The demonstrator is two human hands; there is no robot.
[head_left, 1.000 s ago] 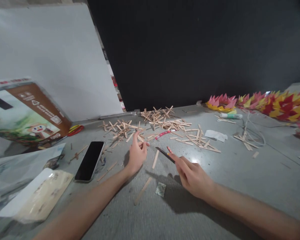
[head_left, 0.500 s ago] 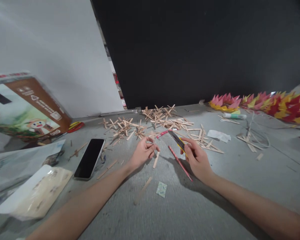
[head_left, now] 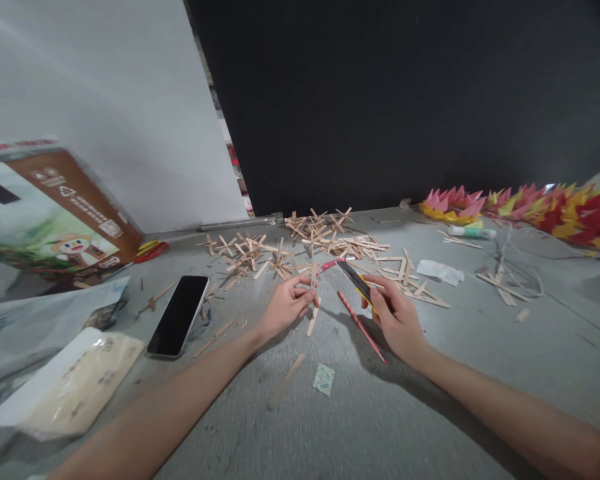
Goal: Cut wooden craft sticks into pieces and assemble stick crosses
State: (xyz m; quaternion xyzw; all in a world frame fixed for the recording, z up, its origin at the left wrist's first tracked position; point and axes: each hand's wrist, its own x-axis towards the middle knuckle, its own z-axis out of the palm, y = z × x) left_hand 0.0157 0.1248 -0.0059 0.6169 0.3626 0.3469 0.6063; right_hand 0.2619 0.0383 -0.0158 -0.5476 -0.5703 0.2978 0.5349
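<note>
My left hand is closed, with thumb and fingers pinching a wooden craft stick that points up and away from me. Just under those fingertips another craft stick shows; whether the two touch I cannot tell. My right hand is wrapped around a black and yellow utility knife, its front end pointing up and left toward the held stick. Beyond the knife tip lies a pink-red strip. A thin pink-red rod rests on the table between my hands.
Behind my hands are piled crossed craft sticks. A phone, a plastic-wrapped pack and a printed box are at left. Right are a glue stick, white paper and folded paper flowers. A small packet lies in front.
The craft stick in my left hand has turned and now shows more clearly, pointing upward. My right hand and the knife have hardly moved.
</note>
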